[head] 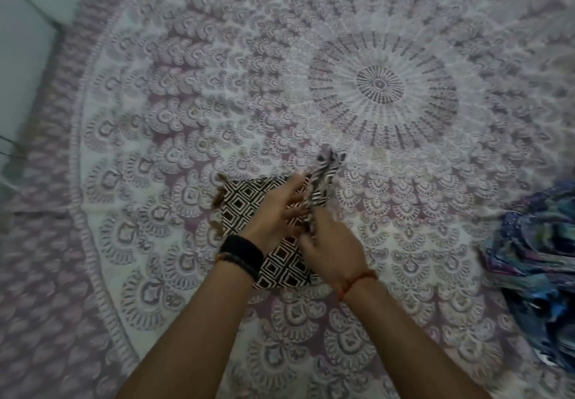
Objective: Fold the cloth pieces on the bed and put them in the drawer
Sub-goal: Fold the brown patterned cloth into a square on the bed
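Across the mandala bedspread (pixel 373 56), my left hand (pixel 277 209) presses the diamond-print cloth (pixel 280 269) flat while my right hand (pixel 329 243) pinches its raised corner, so I judge folding underway, creasing next.

A small black-and-white cloth piece with a diamond-and-square print (pixel 239 209) lies partly folded on the bed, near the middle of the scene; brown tassels hang at its left edge, and its far right corner is lifted and blurred. A crumpled blue and purple patterned cloth (pixel 538 255) lies at the right edge.
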